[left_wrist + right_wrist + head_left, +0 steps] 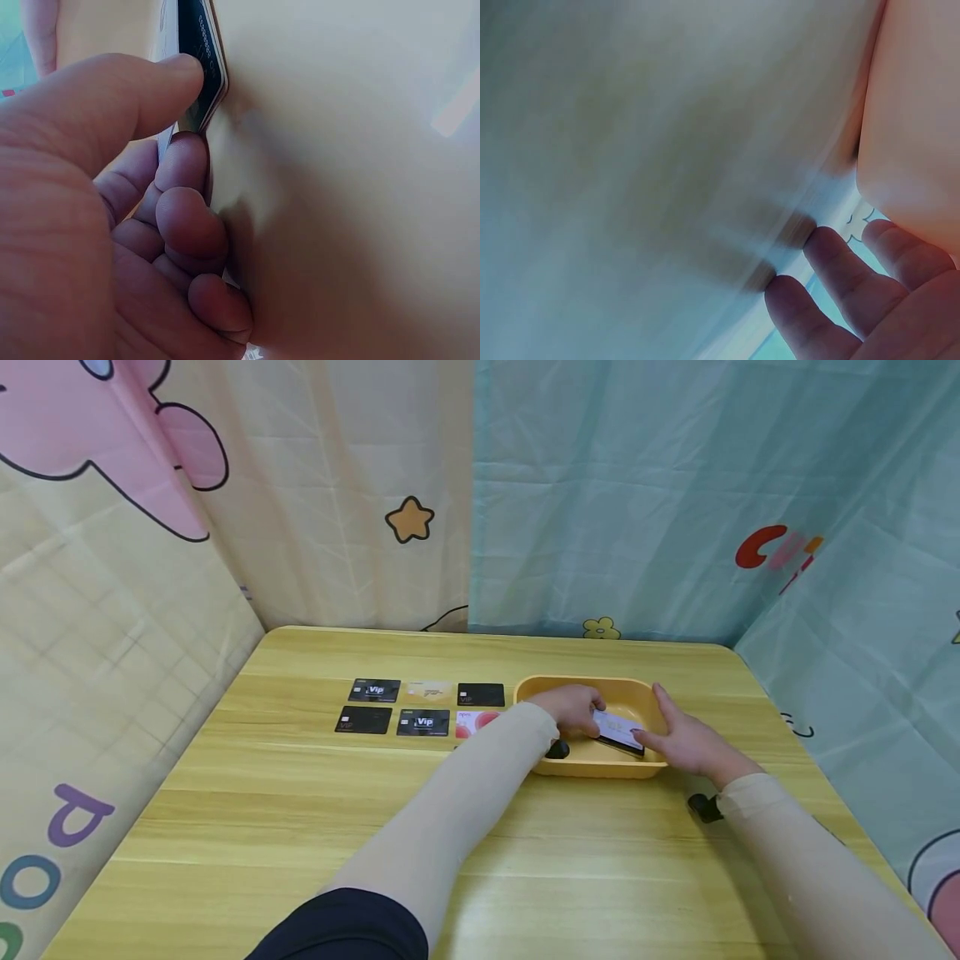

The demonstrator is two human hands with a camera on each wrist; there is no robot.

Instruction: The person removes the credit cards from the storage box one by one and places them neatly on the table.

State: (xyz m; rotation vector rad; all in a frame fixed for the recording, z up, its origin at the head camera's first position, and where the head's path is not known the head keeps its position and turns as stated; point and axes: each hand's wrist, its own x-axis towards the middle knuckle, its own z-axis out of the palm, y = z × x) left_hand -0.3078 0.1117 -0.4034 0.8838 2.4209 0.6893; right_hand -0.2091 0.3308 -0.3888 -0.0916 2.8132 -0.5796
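Observation:
My left hand (573,708) reaches into a yellow tray (592,771) and grips a small stack of cards (618,727). A pale card lies on top of the stack, with black edges beneath. Up close in the left wrist view, the thumb presses on a black card (196,45) and the fingers curl beneath the stack. My right hand (693,745) is at the tray's right end, its thumb over the rim by the stack's near corner. Its other fingers (847,277) stretch along the outside of the tray wall (911,112), their tips at the tabletop.
Left of the tray, several cards lie in two rows: a black Vip card (375,691), a gold card (429,692) and a pink-and-white card (474,723) among them. Printed curtains (600,502) hang behind and beside the wooden table (300,827).

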